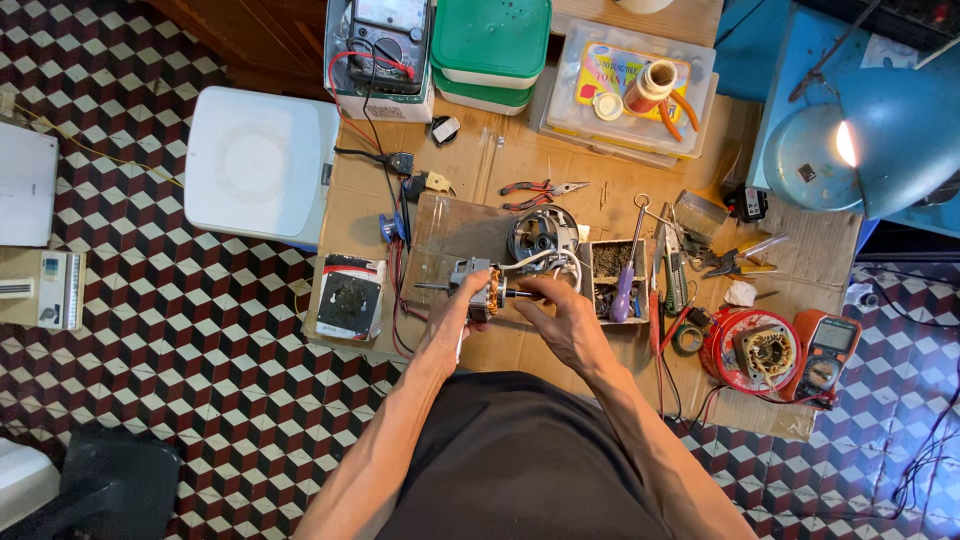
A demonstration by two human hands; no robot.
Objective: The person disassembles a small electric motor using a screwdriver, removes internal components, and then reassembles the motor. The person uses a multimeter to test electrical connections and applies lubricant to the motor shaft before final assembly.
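A small electric motor (478, 285) with copper windings and a thin shaft sticking out to the left sits over a low wooden board. My left hand (452, 318) grips the motor from below. My right hand (562, 318) pinches its right end, where white wires (545, 258) lead off. Just behind lies a round grey motor housing (540, 235). A purple-handled screwdriver (626, 285) lies to the right of my right hand.
A small tray of parts (612, 262), red-handled pliers (532, 188), more pliers (740, 262), a red round motor part (758, 350), an orange multimeter (828, 352), a black multimeter (390, 35), green-lidded boxes (490, 45), a blue lit lamp (880, 140), a white box (258, 160).
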